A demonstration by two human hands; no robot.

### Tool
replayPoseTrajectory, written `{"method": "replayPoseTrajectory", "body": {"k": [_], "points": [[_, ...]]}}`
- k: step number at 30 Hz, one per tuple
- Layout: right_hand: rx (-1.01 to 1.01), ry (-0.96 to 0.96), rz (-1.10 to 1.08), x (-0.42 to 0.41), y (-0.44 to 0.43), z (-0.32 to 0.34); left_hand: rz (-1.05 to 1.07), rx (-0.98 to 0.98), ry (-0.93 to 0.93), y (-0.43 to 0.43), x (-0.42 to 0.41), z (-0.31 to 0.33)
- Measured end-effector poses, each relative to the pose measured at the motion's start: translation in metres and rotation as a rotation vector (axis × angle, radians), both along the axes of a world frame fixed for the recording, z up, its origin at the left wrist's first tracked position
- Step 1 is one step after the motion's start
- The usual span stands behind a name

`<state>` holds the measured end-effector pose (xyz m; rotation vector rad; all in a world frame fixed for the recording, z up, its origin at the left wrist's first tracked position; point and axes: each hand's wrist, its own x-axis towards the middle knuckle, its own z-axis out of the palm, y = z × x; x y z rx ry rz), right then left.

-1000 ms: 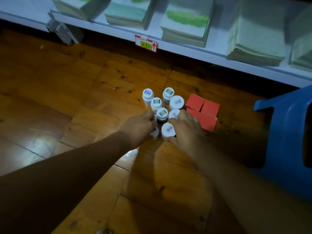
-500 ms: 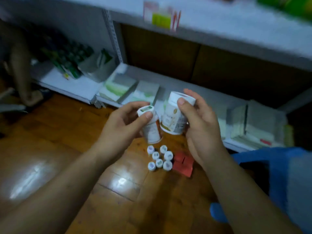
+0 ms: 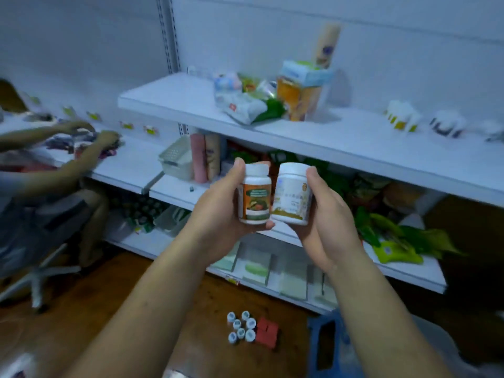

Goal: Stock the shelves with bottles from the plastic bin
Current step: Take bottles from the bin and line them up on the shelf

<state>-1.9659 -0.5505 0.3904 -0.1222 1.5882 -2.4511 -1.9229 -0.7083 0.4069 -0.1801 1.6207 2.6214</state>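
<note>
Left hand (image 3: 218,211): grip closed round the orange-label bottle (image 3: 255,197), thumb up by the cap, bottle upright. Right hand (image 3: 327,214): grip closed round the white bottle (image 3: 290,195), also upright. The two bottles are side by side at the level of the middle shelf (image 3: 166,188). Half a second earlier both were tilted and held lower. One second earlier both hands were down at the floor cluster. The remaining white-capped bottles (image 3: 241,327) stay on the wooden floor (image 3: 109,309), beside the red boxes (image 3: 267,332).
</note>
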Motion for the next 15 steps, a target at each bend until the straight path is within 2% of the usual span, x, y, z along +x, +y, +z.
{"method": "replayPoseTrajectory", "body": {"k": [5, 12, 15], "points": [[-0.018, 0.003, -0.063, 0.060, 0.028, 0.049, -0.186, 0.065, 0.012, 0.017, 0.045, 0.052], [-0.131, 0.021, -0.288, 0.117, 0.086, 0.065, -0.395, 0.141, 0.000, 0.070, 0.069, 0.070], [-0.097, 0.013, -0.419, 0.136, 0.118, 0.072, -0.475, 0.151, -0.026, 0.102, 0.071, 0.074]]}}
